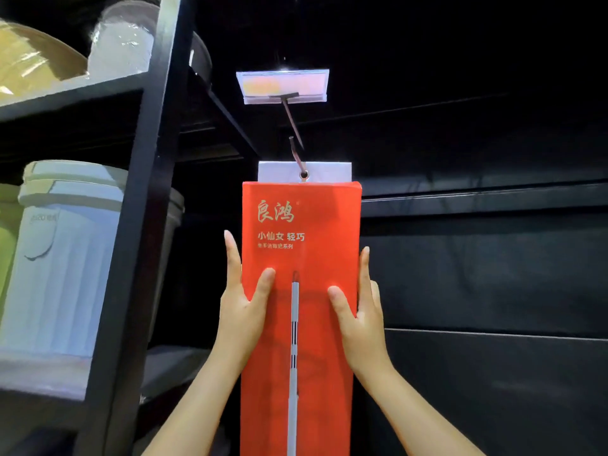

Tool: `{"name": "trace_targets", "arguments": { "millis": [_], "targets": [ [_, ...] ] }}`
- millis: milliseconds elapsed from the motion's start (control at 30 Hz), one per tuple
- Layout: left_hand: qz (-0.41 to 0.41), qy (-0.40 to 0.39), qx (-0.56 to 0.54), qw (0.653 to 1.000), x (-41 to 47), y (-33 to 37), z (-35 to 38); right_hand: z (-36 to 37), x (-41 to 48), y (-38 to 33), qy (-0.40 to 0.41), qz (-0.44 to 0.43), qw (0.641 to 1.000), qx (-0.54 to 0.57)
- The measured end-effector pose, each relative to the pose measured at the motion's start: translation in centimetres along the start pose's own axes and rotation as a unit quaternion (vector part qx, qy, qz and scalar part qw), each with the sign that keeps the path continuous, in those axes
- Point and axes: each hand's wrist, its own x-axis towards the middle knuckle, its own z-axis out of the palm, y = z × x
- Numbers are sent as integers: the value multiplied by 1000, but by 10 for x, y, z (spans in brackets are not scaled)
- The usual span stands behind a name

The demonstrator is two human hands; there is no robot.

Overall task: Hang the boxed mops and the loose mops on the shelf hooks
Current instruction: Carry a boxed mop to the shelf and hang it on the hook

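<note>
At centre frame, against the dark back panel (477, 274): red mop box (301, 291) upright, gripped from both sides. Left hand (241, 301) pressed on left edge, fingers (232, 255) straight and pointing up along the side, thumb laid across the front face. Right hand (360, 307) mirrored on right edge, fingers extended upward, thumb on the front. Both forearms raised from below, angled inward toward the box (wrists roughly level). Neither hand curled closed; box clamped between flat palms and thumbs. White hang tab (304, 171) at box top, hole threaded on the metal hook (296, 153); hook tip visible above the tab. Price tag holder (283, 87) on the hook's upper arm, above the box. Printed mop handle graphic (293, 357) down the box front, between the thumbs. Left of that: black shelf upright (144, 192), pale lidded bucket (62, 258) behind it.
</note>
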Motion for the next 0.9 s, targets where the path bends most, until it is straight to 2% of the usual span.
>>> {"name": "trace_targets", "arguments": {
  "millis": [267, 500, 900],
  "targets": [
    [10, -12, -5, 1000, 19, -5, 2, -3, 8, -5, 6, -3, 1000, -5],
    [-20, -10, -24, 999, 35, -35, 27, -10, 31, 16, -3, 19, 999, -44],
    [-58, -23, -40, 997, 50, -89, 68, -19, 60, 68, -30, 67, 996, -43]
  ]
}}
